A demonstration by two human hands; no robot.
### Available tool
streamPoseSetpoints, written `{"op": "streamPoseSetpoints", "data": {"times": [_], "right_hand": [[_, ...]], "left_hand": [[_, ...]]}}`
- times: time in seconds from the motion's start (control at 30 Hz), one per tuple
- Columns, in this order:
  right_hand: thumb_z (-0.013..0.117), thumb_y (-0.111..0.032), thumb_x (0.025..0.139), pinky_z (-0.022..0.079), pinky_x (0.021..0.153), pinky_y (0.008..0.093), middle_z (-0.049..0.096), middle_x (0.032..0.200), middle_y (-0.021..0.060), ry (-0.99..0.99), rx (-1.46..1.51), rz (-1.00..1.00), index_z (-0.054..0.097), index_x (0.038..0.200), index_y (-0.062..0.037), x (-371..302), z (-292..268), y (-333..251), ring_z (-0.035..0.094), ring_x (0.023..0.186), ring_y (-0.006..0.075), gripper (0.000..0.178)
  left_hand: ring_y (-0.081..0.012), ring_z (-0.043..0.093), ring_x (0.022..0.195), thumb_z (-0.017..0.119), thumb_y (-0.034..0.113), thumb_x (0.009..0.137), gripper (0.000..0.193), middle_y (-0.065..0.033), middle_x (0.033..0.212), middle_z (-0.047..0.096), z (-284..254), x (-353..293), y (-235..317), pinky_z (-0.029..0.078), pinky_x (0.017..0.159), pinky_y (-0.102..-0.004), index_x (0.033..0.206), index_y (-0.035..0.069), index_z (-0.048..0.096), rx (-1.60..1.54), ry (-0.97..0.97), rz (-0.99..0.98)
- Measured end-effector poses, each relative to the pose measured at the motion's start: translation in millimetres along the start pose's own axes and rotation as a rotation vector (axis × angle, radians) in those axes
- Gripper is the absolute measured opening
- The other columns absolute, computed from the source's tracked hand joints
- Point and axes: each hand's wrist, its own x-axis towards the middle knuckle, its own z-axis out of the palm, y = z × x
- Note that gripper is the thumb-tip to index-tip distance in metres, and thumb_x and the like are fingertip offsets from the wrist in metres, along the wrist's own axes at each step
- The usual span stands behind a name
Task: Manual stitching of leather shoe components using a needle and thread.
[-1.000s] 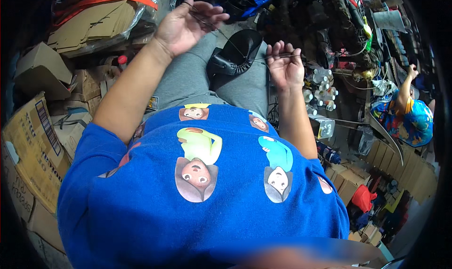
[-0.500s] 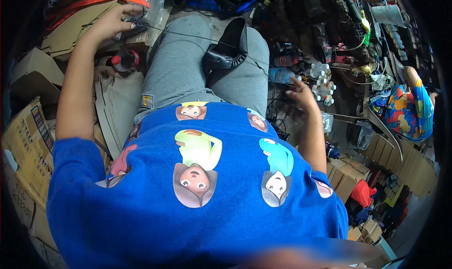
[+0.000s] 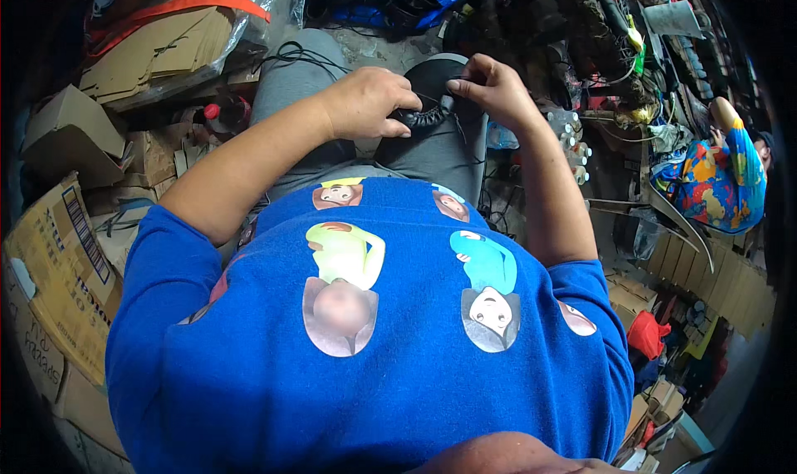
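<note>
Over the right thigh of the grey trousers [image 3: 282, 88], a black piece [image 3: 426, 84] with a gathered edge is held at its left end by the left hand [image 3: 369, 102], fingers curled around it. At the other end of that edge, thumb and forefinger of the right hand [image 3: 496, 92] are brought close together; what is pinched cannot be told. Loops of black cord [image 3: 299, 56] are draped over the left thigh.

Black workpiece [image 3: 428, 82], black cord [image 3: 292, 56], grey trousers [image 3: 305, 86], blue shirt [image 3: 407, 383] patterned with cartoon figures [image 3: 490, 310], orange strap [image 3: 237, 2]
</note>
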Motion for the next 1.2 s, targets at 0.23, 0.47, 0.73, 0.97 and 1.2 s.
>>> {"op": "streamPoseSetpoints", "data": {"times": [0.23, 0.47, 0.73, 0.97, 1.2], "right_hand": [[0.077, -0.026, 0.074, 0.04, 0.059, 0.0238, 0.059, 0.075, 0.0, 0.068, 0.158, 0.021, 0.063, 0.093, -0.0023, -5.7, 21.9, 10.5, 0.048, 0.066, 0.0072, 0.033], [0.059, -0.018, 0.079, 0.045, 0.085, 0.0316, 0.063, 0.106, 0.008, 0.193, 0.231, 0.541, 0.062, 0.115, -0.0062, -100.2, -59.5, 128.1, 0.057, 0.099, 0.0183, 0.038], [0.062, -0.038, 0.082, 0.047, 0.065, 0.0342, 0.061, 0.071, 0.0163, -0.087, -0.106, 0.155, 0.065, 0.085, 0.0006, -41.4, 17.1, -49.4, 0.06, 0.067, 0.0244, 0.039], [0.059, -0.018, 0.084, 0.035, 0.05, 0.0285, 0.043, 0.057, -0.0006, -0.213, -0.228, 0.121, 0.051, 0.069, 0.0019, -45.2, 21.6, -44.6, 0.038, 0.058, 0.0061, 0.026], [0.06, -0.014, 0.087, 0.026, 0.046, 0.0238, 0.036, 0.058, -0.0081, -0.008, 0.414, 0.145, 0.044, 0.063, -0.0061, -92.3, 12.0, -65.7, 0.031, 0.054, 0.0024, 0.031]], "left_hand": [[-0.0292, 0.058, 0.095, 0.075, 0.028, 0.068, 0.042, -0.0101, 0.095, 0.061, -13.6, -4.2, -8.9, 0.046, 0.084, -0.0378, 0.103, 0.007, 0.065, -0.075, -0.155, -0.067], [-0.023, 0.056, 0.104, 0.069, 0.024, 0.076, 0.043, -0.0118, 0.111, 0.06, -10.7, 39.4, -25.7, 0.043, 0.089, -0.0327, 0.113, 0.006, 0.058, -0.366, 0.069, -0.126], [-0.0112, 0.049, 0.07, 0.072, 0.023, 0.073, 0.026, -0.0023, 0.07, 0.055, 10.7, 69.9, -45.1, 0.041, 0.066, -0.0286, 0.08, 0.003, 0.057, -0.569, -0.138, -0.222], [-0.0092, 0.051, 0.068, 0.075, 0.02, 0.072, 0.024, -0.0004, 0.07, 0.058, 18.3, 73.4, -45.7, 0.042, 0.064, -0.0272, 0.078, 0.003, 0.061, -0.677, -0.119, -0.286], [-0.0102, 0.053, 0.066, 0.077, 0.023, 0.069, 0.025, -0.0003, 0.069, 0.061, 14.0, 73.9, -51.3, 0.042, 0.062, -0.0272, 0.078, 0.004, 0.065, -0.701, -0.115, -0.304]]}}
